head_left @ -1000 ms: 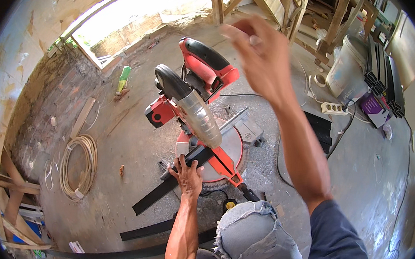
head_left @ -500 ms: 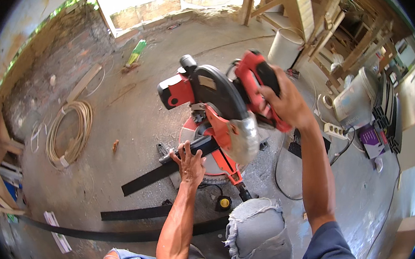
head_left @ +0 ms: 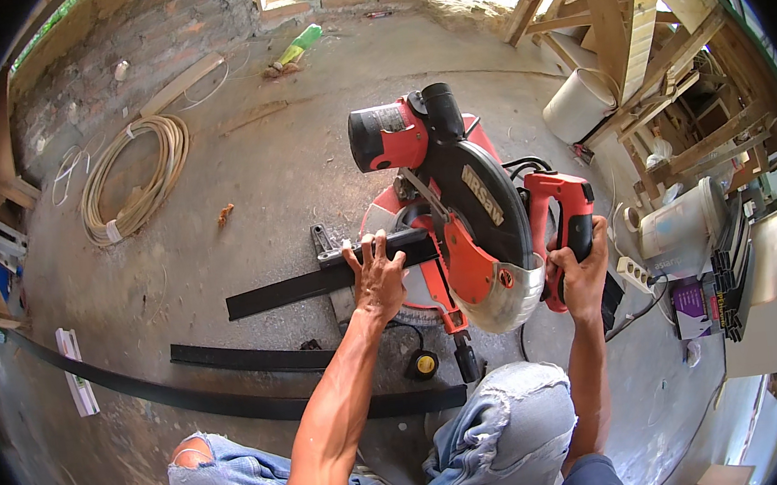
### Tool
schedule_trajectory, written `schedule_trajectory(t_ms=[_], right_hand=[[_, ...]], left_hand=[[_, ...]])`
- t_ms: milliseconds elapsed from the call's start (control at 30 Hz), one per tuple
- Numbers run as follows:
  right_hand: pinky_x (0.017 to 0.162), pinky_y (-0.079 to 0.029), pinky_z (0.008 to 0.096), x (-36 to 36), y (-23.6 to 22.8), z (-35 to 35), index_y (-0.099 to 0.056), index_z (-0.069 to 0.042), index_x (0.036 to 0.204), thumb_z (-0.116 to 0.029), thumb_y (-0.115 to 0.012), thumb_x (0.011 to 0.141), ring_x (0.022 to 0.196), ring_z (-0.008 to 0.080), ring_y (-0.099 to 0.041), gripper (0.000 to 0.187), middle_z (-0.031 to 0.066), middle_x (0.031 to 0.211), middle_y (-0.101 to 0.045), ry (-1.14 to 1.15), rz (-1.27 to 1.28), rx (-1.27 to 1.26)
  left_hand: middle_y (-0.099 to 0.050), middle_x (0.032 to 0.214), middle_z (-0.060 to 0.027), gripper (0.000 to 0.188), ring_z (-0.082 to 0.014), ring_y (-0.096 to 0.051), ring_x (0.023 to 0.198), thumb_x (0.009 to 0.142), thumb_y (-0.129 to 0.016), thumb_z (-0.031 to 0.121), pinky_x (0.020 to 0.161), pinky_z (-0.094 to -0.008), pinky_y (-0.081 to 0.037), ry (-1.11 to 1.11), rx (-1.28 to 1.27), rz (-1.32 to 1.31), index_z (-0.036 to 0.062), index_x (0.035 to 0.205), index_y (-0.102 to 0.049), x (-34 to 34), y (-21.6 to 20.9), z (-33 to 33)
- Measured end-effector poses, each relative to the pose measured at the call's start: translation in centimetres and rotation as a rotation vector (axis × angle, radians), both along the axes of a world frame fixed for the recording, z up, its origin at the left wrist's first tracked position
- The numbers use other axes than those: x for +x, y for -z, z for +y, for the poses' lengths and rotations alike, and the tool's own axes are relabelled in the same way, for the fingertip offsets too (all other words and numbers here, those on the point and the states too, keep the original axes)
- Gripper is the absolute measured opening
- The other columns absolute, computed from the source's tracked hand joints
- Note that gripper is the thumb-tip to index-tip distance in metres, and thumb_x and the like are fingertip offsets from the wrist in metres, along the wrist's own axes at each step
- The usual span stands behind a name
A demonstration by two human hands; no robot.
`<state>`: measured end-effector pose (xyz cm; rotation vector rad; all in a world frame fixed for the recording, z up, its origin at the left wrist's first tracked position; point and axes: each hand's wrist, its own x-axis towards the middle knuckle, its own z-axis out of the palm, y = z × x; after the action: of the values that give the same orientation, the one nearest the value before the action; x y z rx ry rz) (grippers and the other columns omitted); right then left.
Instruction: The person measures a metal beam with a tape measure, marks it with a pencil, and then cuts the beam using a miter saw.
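A red and black miter saw [head_left: 476, 184] stands on the floor in front of me, its round black blade guard above a clear lower guard. My right hand [head_left: 582, 272] is wrapped round the saw's red and black handle [head_left: 561, 227]. With fingers spread and bent, my left hand [head_left: 377, 276] presses a long black strip [head_left: 287, 293] against the saw's fence [head_left: 384, 246], left of the blade. The blade's edge is hidden behind the guards.
Two more black strips, one shorter [head_left: 241, 355] and one long [head_left: 190, 401], lie on the floor near my knees. A tape measure [head_left: 422, 363] sits below the saw. A coiled hose [head_left: 133, 179] lies at left; a power strip [head_left: 632, 274] and buckets [head_left: 580, 106] are at right.
The saw's handle, with my right hand on it, has come down and nearer to me. My left hand stays on the black strip. The whole view has shifted slightly.
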<state>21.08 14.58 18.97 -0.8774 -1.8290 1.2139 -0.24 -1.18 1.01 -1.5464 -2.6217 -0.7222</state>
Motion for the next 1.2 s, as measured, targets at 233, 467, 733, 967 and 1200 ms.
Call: schedule_trajectory(t_ms=[233,467,733,967,1200], right_hand=[[0.045,-0.045,0.0235,0.03,0.51,-1.02,-0.038,-0.008,0.105,0.011,-0.054,0.078,0.05,0.0099,-0.054,0.036,0.0067,0.077,-0.058,0.008,0.047,0.025],[0.044,-0.045,0.0232,0.1,0.41,-0.8,-0.039,-0.007,0.106,0.01,-0.053,0.079,0.05,0.0092,-0.053,0.035,0.0064,0.077,-0.059,-0.001,0.035,0.033],[0.044,-0.045,0.0232,-0.07,0.23,-0.7,-0.04,-0.007,0.106,0.01,-0.053,0.08,0.051,0.009,-0.054,0.034,0.0061,0.077,-0.059,-0.005,0.056,-0.007],[0.044,-0.045,0.0233,-0.05,0.51,-0.48,-0.04,-0.007,0.106,0.01,-0.053,0.079,0.051,0.0088,-0.053,0.034,0.0055,0.076,-0.059,-0.015,0.072,-0.006],[0.044,-0.044,0.0235,-0.15,0.37,-0.69,-0.039,-0.007,0.105,0.01,-0.053,0.079,0.05,0.0092,-0.053,0.034,0.0059,0.075,-0.058,-0.013,0.086,-0.021]], left_hand=[[-0.041,0.137,-0.0164,0.031,-0.036,-0.032,0.135,0.073,-0.08,0.022,0.108,-0.0689,-0.013,-0.011,-0.023,0.016,0.0123,0.102,-0.071,-0.04,0.09,0.15],[-0.042,0.138,-0.017,0.035,-0.0358,-0.031,0.135,0.073,-0.08,0.021,0.108,-0.0676,-0.013,-0.001,-0.048,0.014,0.0104,0.104,-0.07,0.03,-0.34,0.11],[-0.042,0.138,-0.0167,0.035,-0.035,-0.032,0.134,0.072,-0.08,0.019,0.108,-0.0666,-0.013,0.0,0.008,0.025,0.0099,0.104,-0.07,-0.08,0.27,-0.08],[-0.043,0.137,-0.0166,0.035,-0.0349,-0.032,0.135,0.071,-0.081,0.019,0.108,-0.0661,-0.013,0.003,0.042,0.022,0.0095,0.103,-0.07,-0.03,0.36,-0.03],[-0.043,0.137,-0.0166,0.032,-0.0353,-0.033,0.134,0.072,-0.08,0.02,0.108,-0.0661,-0.014,0.001,0.028,0.042,0.0095,0.101,-0.071,-0.09,0.24,-0.14]])
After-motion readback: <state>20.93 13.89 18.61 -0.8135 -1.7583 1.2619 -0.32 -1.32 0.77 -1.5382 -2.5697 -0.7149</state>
